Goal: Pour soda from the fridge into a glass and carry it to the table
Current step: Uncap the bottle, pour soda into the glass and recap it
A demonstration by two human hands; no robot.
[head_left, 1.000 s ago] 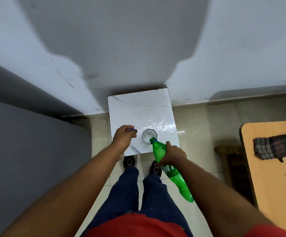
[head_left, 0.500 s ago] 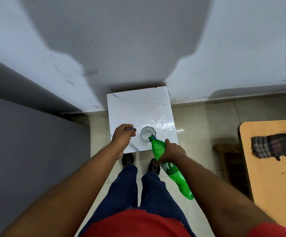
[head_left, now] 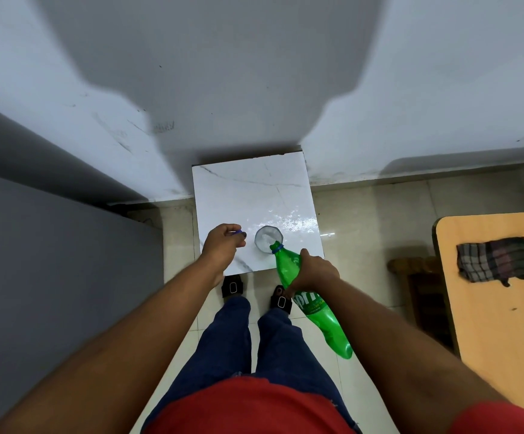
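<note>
A clear glass (head_left: 268, 240) stands near the front edge of a small white marble-top stand (head_left: 248, 189). My right hand (head_left: 315, 270) grips a green soda bottle (head_left: 312, 302) around its upper body. The bottle is tilted steeply, its mouth resting over the near rim of the glass. White foam shows inside the glass. My left hand (head_left: 224, 245) rests on the stand left of the glass, fingers closed around a small blue bottle cap (head_left: 238, 232).
A grey fridge side (head_left: 51, 277) fills the left. A wooden table (head_left: 498, 292) with a checked cloth (head_left: 497, 261) stands at the right, a wooden stool (head_left: 417, 277) beside it. White walls rise behind the stand. My feet in black sandals stand on the tiled floor.
The bottle's mouth has stayed over the glass while foam built up inside. The view shifted slightly; both hands stayed almost still.
</note>
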